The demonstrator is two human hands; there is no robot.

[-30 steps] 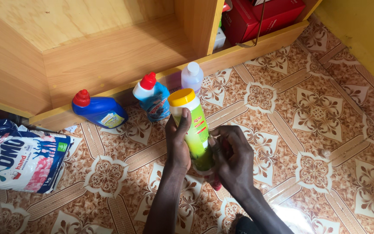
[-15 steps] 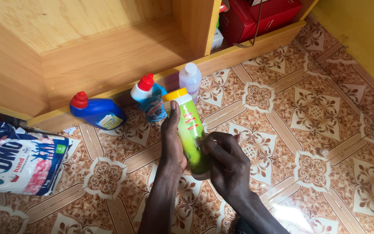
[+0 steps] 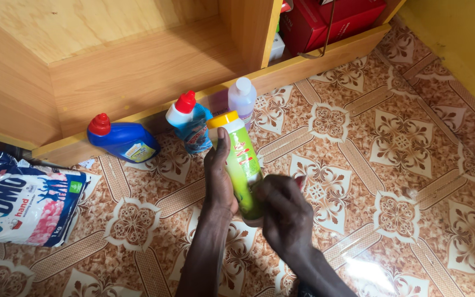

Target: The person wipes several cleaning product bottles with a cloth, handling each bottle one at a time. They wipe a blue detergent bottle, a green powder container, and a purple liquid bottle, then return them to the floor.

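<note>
A tall green canister (image 3: 239,163) with a yellow cap stands tilted over the tiled floor, held between both hands. My left hand (image 3: 219,177) is pressed flat along its left side, thumb pointing up toward the cap. My right hand (image 3: 283,213) wraps the lower part of the canister and hides its base; a bit of red shows by the fingers, too covered to identify. Just behind the canister stand a light blue bottle with a red cap (image 3: 189,120) and a small clear bottle with a white cap (image 3: 242,98).
A dark blue angled-neck bottle with a red cap (image 3: 121,140) stands by the wooden shelf unit (image 3: 138,71), whose yellow-edged bottom board runs behind the bottles. A detergent bag (image 3: 23,201) lies at the left. Red boxes (image 3: 325,19) fill the right compartment. A yellow wall (image 3: 463,38) borders the right.
The canister's label has turned between the hands, and my right hand has slid lower around its base. The bottles on the floor have not moved.
</note>
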